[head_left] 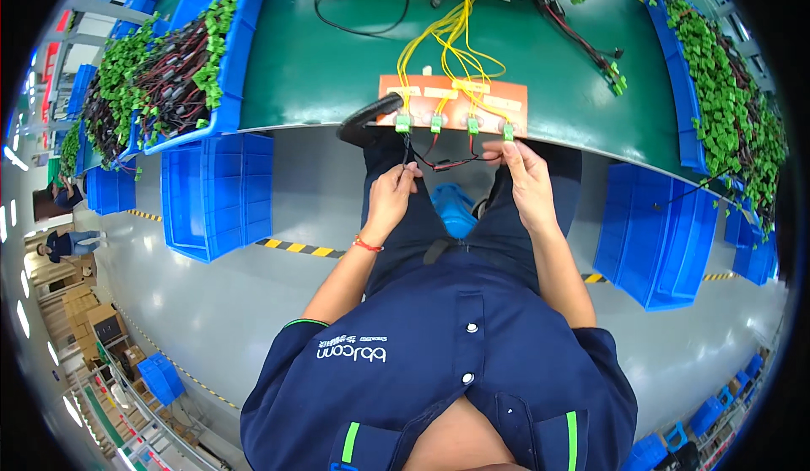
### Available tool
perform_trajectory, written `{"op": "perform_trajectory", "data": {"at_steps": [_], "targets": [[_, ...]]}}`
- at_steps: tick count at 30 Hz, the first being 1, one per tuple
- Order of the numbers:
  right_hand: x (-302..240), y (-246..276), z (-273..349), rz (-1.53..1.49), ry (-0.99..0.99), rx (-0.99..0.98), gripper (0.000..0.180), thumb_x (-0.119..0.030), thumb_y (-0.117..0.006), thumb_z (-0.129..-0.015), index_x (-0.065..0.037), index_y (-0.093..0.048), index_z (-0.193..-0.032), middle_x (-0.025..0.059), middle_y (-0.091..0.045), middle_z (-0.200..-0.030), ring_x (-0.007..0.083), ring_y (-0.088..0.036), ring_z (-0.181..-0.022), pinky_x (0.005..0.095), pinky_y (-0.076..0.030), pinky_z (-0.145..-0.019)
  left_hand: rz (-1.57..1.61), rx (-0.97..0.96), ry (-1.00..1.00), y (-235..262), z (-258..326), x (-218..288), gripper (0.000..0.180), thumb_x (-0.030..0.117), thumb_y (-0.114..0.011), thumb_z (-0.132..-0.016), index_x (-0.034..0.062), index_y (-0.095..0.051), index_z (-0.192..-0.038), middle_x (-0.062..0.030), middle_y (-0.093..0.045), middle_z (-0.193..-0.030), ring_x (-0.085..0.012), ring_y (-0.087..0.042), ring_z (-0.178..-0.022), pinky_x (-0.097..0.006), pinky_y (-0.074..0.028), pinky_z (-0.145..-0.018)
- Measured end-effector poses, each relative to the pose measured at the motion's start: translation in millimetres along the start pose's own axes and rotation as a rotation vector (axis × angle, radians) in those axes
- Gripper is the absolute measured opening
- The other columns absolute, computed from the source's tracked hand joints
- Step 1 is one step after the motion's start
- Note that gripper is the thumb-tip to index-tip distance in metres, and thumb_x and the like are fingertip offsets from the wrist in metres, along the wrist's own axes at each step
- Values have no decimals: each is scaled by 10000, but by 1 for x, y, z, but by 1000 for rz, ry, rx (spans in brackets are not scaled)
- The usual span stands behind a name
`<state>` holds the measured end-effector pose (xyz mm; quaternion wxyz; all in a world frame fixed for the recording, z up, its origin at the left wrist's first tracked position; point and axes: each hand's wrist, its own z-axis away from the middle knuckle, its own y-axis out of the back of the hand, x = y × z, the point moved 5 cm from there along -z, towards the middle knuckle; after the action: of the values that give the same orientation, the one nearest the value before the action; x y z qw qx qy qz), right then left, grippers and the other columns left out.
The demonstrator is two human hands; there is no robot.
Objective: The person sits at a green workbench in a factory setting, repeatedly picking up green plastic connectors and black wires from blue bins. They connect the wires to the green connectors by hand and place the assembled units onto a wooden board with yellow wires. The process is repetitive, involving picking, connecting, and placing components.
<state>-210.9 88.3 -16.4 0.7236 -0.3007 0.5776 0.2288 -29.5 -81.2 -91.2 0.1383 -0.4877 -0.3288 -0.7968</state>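
Note:
At the table's near edge lies an orange test board (453, 100) with white labels and a row of green terminal connectors (436, 123). My right hand (530, 186) pinches the rightmost green connector (508, 131) at the board's edge. My left hand (393, 197) is closed on a black cable (407, 146) just below the leftmost connector. Red and black wires (447, 165) hang between the hands and run up to the connectors. Whether each connector is fully seated cannot be seen. Yellow wires (460, 37) lead from the board toward the far side.
Blue bins of wire harnesses with green connectors stand at left (169, 83) and right (717, 91). Other blue bins (218, 193) sit below the green table (321, 66). A black curved tube (363, 125) juts over the edge. Loose harnesses (582, 32) lie far right.

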Motion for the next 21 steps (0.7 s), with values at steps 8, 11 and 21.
{"op": "perform_trajectory", "data": {"at_steps": [8, 11, 21], "targets": [[33, -12, 30, 536, 84, -436, 447, -196, -684, -947, -6, -543, -1326, 99, -676, -951, 190, -653, -914, 315, -513, -865, 733, -488, 236, -43, 6, 15, 358, 189, -375, -1035, -8, -673, -1050, -37, -651, -801, -124, -599, -725, -272, -494, -701], [39, -15, 44, 301, -243, -569, 390, -120, -625, -979, -34, -523, -1346, 38, -626, -823, 137, -600, -758, 299, -514, -750, 901, -459, 294, -43, 14, 15, 341, 255, -433, -1054, 0, -658, -1030, -30, -629, -759, -134, -586, -704, -288, -488, -694], [20, -38, 55, 192, -241, -630, 260, -133, -567, -1018, -40, -544, -1260, 36, -617, -916, 143, -620, -821, 292, -506, -771, 1220, -475, 472, -40, 33, 17, 357, 352, -520, -1047, 33, -642, -944, -26, -603, -702, -157, -587, -685, -294, -481, -675]]}}
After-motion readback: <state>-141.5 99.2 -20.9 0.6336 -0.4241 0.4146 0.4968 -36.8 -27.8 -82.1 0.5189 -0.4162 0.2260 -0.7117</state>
